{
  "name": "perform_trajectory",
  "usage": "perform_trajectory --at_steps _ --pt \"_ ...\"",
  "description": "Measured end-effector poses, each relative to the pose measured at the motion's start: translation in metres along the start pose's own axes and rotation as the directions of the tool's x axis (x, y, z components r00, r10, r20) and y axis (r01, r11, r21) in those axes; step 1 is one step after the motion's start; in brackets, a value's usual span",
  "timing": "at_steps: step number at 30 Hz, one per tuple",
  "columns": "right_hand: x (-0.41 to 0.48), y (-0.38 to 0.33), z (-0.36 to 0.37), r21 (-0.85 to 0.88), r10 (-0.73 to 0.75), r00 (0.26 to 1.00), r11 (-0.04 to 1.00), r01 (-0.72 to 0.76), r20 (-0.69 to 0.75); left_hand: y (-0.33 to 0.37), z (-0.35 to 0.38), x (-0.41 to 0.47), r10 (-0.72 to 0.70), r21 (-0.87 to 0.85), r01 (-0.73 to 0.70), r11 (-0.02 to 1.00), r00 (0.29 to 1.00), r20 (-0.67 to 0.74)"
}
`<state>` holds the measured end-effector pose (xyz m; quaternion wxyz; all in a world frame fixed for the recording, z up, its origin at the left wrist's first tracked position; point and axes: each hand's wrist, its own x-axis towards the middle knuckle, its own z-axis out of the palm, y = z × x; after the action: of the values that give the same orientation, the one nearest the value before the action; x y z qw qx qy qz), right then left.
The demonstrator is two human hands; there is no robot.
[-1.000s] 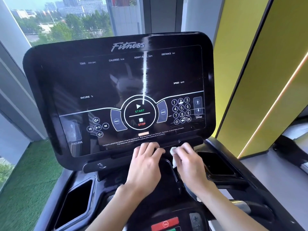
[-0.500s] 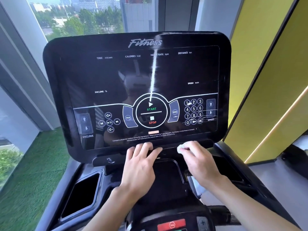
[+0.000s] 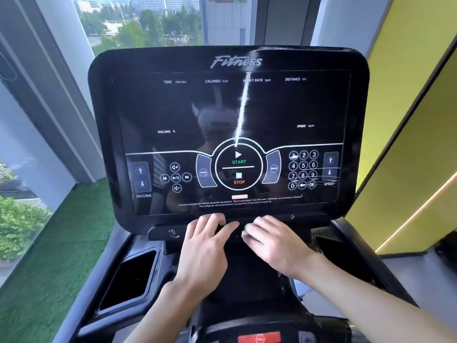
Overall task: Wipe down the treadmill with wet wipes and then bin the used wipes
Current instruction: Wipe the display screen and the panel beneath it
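Both hands reached past the red stop button (image 3: 259, 338) at the bottom edge of my view and lay side by side on the treadmill (image 3: 247, 280), at the narrow ledge (image 3: 306, 217) under the screen. My left hand (image 3: 205, 248) was spread flat, fingers straight and resting on the ledge, holding nothing. My right hand (image 3: 274, 243) lay just beside it, fingers nearly flat over the wet wipe (image 3: 245, 233), pressing it down rather than pinching it, as far as the blur let me judge.

Half a second before, that right hand had been out toward the right end of the ledge. It had now swept back to the middle, almost touching the left. I took that as one stroke of the ledge finished, with wiping still under way and binning not yet due.

Little of the wipe showed: a small crumpled white sliver at my fingertips, the rest hidden under the hand.

Beyond the hands rose the glossy black console (image 3: 103, 134), its screen dark, with START and STOP in the middle. Thin pale streaks crossed the number keypad (image 3: 303, 169), which I judged to be wet trails. Behind stood a window (image 3: 148, 23), green turf flooring (image 3: 61, 243) on the left and a yellow wall panel (image 3: 408, 120) on the right.
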<state>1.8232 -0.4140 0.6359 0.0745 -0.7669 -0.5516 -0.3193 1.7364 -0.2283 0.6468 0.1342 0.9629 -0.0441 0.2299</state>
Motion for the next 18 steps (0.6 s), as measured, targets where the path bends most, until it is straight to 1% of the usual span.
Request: perform_trajectory --at_steps 3,5,10,14,16,18 --pt "-0.016 0.017 -0.013 -0.023 -0.02 0.999 1.0 0.021 0.039 -0.007 -0.004 -0.004 -0.005 0.003 0.005 1.0 1.0 -0.015" --pt "-0.02 0.022 -0.017 -0.026 -0.028 0.999 0.999 0.028 0.025 -0.007 -0.005 -0.006 -0.026 0.001 0.026 1.0 0.999 -0.019" --pt "0.009 -0.001 0.003 0.05 -0.051 0.999 0.997 0.051 -0.007 -0.006 -0.006 -0.004 -0.071 -0.034 0.07 0.997 0.997 -0.02" --pt "-0.009 0.018 -0.01 -0.06 -0.077 0.997 0.995 0.078 0.016 -0.018 -0.014 -0.013 -0.075 -0.013 0.074 0.997 0.997 -0.036" --pt "-0.005 0.016 -0.008 -0.071 -0.058 0.998 0.996 0.057 -0.014 -0.018 -0.014 -0.013 -0.073 0.001 0.073 0.997 0.997 -0.04" --pt "0.013 0.002 0.002 -0.048 -0.046 0.998 0.998 0.044 -0.043 -0.015 -0.014 -0.013 -0.083 0.015 0.084 0.996 0.995 -0.06"
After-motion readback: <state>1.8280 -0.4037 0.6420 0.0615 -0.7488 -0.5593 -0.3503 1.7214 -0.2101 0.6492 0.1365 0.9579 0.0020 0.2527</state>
